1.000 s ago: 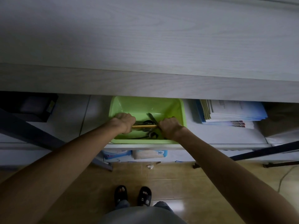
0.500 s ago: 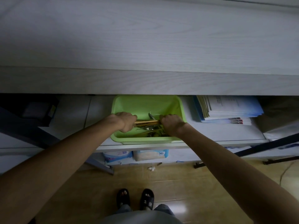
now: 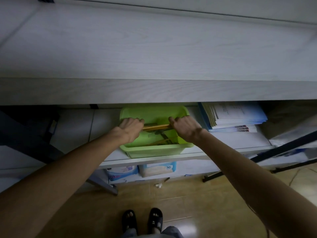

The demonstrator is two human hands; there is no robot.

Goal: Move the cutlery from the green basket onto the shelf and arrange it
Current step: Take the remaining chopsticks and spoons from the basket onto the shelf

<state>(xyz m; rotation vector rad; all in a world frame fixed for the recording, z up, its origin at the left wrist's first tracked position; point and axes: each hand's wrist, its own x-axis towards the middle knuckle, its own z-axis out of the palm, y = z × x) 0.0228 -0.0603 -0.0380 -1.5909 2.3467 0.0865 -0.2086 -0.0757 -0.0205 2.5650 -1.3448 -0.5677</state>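
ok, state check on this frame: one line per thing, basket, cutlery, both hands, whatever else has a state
basket: upright on the lower shelf, still holds cutlery
gold cutlery bundle: held level above the basket, one hand at each end
loose cutlery: lying in the basket
left hand: grip closed on the bundle's left end
right hand: grip closed on the bundle's right end
paper stack: flat on the lower shelf, right of the basket
top shelf: no cutlery on it yet

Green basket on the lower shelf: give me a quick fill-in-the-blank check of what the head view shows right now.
1. Both hands, left hand and right hand, grip a bundle of golden ____ over the green basket.
2. More cutlery lies ____ the basket.
3. The stack of papers lies to the basket's ____.
4. The wide top shelf sits ____ the basket.

Missing words: chopsticks; inside; right; above
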